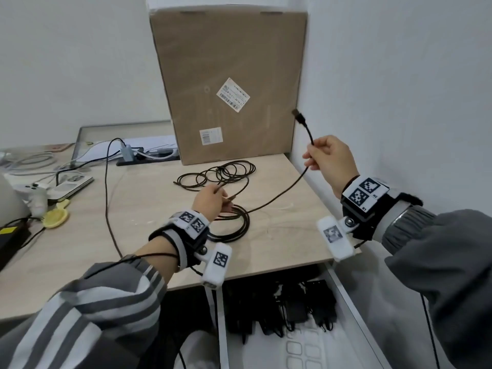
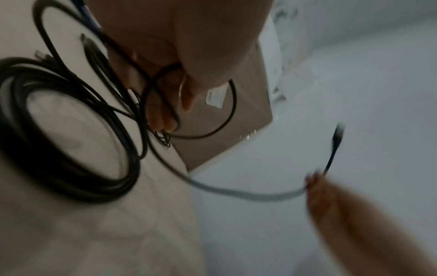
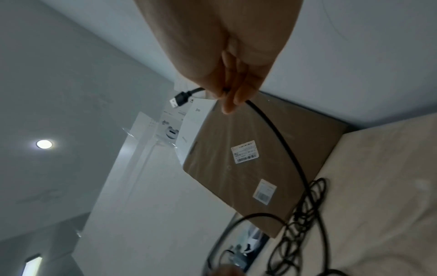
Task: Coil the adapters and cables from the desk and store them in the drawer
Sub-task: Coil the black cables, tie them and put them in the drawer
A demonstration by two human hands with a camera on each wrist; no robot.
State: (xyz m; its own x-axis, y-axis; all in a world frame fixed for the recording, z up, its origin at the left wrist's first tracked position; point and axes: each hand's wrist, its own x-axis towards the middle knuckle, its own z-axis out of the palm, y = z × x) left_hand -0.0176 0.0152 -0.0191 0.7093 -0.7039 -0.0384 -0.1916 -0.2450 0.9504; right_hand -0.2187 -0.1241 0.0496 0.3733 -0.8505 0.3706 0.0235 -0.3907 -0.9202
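A thin black USB cable (image 1: 279, 193) runs across the desk. My right hand (image 1: 328, 159) pinches it near its plug (image 1: 298, 116), raised above the desk's right edge; the plug (image 3: 180, 99) sticks out past the fingers (image 3: 230, 97). My left hand (image 1: 213, 201) grips the same cable lower down, over the desk's middle, with loops passing through its fingers (image 2: 163, 104). A thicker black coil (image 1: 234, 222) lies under and beside that hand, also seen as the coil (image 2: 71, 134). Loose thin loops (image 1: 221, 173) lie behind. The open drawer (image 1: 343, 288) below holds black adapters (image 1: 292, 304).
A large cardboard box (image 1: 229, 83) stands at the back against the wall. At left lie a power strip (image 1: 138, 155), a phone (image 1: 72, 183), a yellow item (image 1: 56, 215), white cables and a black cable (image 1: 107, 203) trailing to my sleeve.
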